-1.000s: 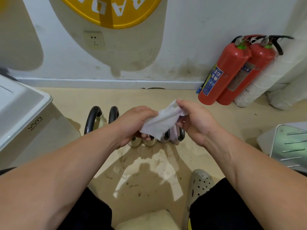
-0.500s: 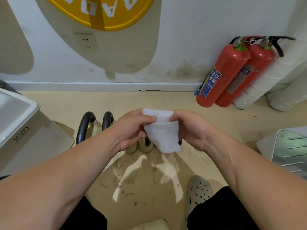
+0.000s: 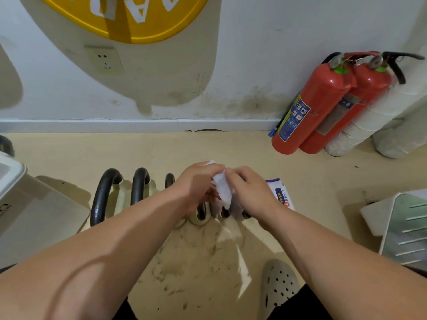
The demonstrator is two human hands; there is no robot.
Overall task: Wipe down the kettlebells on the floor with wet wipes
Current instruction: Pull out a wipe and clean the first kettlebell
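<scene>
Left hand (image 3: 196,188): its grip was pinched on the top of the wet wipe (image 3: 223,190), fingers curled round it.
Right hand (image 3: 251,192): its grip held the same wipe from the other side, and the two hands almost met.
Wet wipe: half a second before, it hung spread flat between the hands. Now it was gathered into a narrow crumpled strip in the air above the row. I took that as folding, with no wiping begun.
Kettlebells (image 3: 138,181): they stood in a row mid-floor, short of the wall edge, untouched by the wipe.
Wipe pack (image 3: 280,192): it lay on the floor just beside the row's right end, newly in sight.
Hidden: the arms covered the right-hand bells, so I could not count them. The pack's print was too small to read.
</scene>
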